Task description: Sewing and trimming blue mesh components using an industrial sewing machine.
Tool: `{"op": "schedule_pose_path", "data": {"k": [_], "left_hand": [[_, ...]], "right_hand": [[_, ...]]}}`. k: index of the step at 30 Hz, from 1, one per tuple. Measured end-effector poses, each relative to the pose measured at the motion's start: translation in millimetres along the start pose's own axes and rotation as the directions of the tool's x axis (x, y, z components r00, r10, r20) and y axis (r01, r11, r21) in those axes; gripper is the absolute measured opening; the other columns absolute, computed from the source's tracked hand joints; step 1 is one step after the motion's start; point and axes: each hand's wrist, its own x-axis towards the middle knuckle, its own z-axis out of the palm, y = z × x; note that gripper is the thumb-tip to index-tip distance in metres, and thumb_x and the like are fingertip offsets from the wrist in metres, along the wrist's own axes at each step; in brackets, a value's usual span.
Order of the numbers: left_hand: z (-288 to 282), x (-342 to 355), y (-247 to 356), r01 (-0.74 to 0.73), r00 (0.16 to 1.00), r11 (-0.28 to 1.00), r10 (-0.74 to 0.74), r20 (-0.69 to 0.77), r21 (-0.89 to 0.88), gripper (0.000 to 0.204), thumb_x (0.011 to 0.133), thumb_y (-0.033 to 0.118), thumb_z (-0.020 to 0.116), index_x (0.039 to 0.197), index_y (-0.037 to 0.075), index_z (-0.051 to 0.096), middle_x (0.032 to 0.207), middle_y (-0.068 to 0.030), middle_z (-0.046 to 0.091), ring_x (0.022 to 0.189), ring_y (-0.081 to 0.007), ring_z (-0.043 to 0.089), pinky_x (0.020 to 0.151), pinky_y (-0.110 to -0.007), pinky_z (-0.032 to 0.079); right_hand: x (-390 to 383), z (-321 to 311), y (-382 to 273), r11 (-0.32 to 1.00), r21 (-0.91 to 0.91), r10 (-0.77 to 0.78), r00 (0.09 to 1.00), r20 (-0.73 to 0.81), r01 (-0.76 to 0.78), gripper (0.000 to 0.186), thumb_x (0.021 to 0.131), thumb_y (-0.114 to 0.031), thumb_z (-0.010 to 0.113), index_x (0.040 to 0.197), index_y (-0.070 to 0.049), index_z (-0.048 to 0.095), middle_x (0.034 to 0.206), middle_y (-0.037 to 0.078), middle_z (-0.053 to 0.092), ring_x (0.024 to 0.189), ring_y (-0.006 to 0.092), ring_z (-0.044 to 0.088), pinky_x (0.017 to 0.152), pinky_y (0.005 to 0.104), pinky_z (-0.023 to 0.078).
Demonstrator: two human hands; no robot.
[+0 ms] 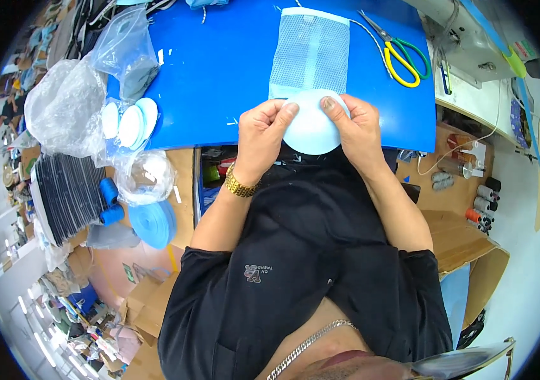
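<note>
A pale blue round piece [311, 126] is pinched at its two sides, at the table's front edge, by my left hand [263, 130] and my right hand [358, 126], each closed on it with the thumb on top. Its upper edge meets the bottom of a light blue mesh bag [308, 50] with a white top band, lying flat on the blue table beyond. Whether the two are joined, I cannot tell. Scissors [409, 66] with yellow and green handles lie right of the bag, beside a thin cord [377, 44].
The blue table [200, 63] carries plastic bags [61, 107] and round pieces [132, 123] at the left. Nearer are black strip material [67, 196], blue spools [110, 209] and a blue tape roll [153, 225]. A machine [466, 44] and thread cones [485, 202] stand at right.
</note>
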Motion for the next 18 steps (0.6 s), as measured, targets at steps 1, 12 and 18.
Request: {"op": "schedule_pose_path", "data": {"k": [1,12,18], "left_hand": [[-1,1,-3,-0.018,0.999,1.0,0.019,-0.037,0.024,0.019,0.094,0.015,0.064,0.098,-0.003,0.068,0.08,-0.0003,0.066,0.07,-0.0037,0.057,0.059,-0.02,0.046],[-4,-15,20,-0.193,0.969,0.962,0.218,-0.115,0.195,0.02,0.094,0.013,0.064,0.105,-0.003,0.066,0.088,-0.0061,0.069,0.077,-0.0093,0.064,0.065,-0.021,0.05],[19,-17,12,-0.028,1.0,1.0,0.028,-0.002,0.01,0.028,0.098,0.014,0.057,0.119,-0.003,0.06,0.098,-0.0005,0.064,0.085,-0.004,0.056,0.073,-0.02,0.046]], "right_hand": [[0,-1,3,1.0,0.001,0.001,1.0,-0.003,-0.001,0.03,0.093,-0.026,0.065,0.093,0.004,0.07,0.075,0.003,0.068,0.069,0.0067,0.061,0.062,0.0232,0.049],[1,-15,9,0.956,-0.287,-0.086,0.994,-0.062,0.065,0.024,0.095,-0.02,0.059,0.099,0.002,0.067,0.078,0.007,0.062,0.073,0.0141,0.059,0.063,0.0278,0.047],[-19,18,-6,0.792,-0.356,-0.455,0.868,0.197,0.496,0.038,0.081,-0.01,0.068,0.118,-0.002,0.063,0.096,0.013,0.062,0.081,0.0245,0.063,0.067,0.0316,0.049]]}}
